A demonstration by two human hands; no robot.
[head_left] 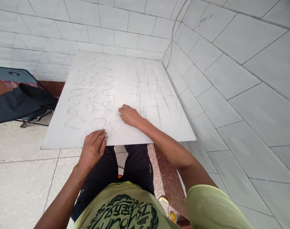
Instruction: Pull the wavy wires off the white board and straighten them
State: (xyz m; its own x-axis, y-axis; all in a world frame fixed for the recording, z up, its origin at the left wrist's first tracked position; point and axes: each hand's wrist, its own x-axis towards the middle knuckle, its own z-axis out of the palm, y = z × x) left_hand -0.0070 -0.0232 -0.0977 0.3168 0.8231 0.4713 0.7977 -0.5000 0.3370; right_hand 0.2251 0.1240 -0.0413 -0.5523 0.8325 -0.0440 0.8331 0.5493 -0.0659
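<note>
A large white board (125, 127) spreads out in front of me, its near edge above my thighs. Thin dark wavy lines (97, 119) run in columns over its left half; whether they are loose strands or drawn marks I cannot tell. Crossing, grid-like lines (148, 83) cover the right half. My left hand (93, 147) rests at the near edge with fingers drawn together, fingertips at the end of a curved line. My right hand (130, 115) lies farther in, its fingers pinched down against the surface beside a short curve. Whatever sits between the fingertips is hidden.
White tiled walls (230, 73) rise behind and right of the board. A thin cable (174, 27) runs down the corner. On the left, a folding chair (14, 73) carries a dark cloth (25, 101). Pale floor tiles (20, 178) lie below.
</note>
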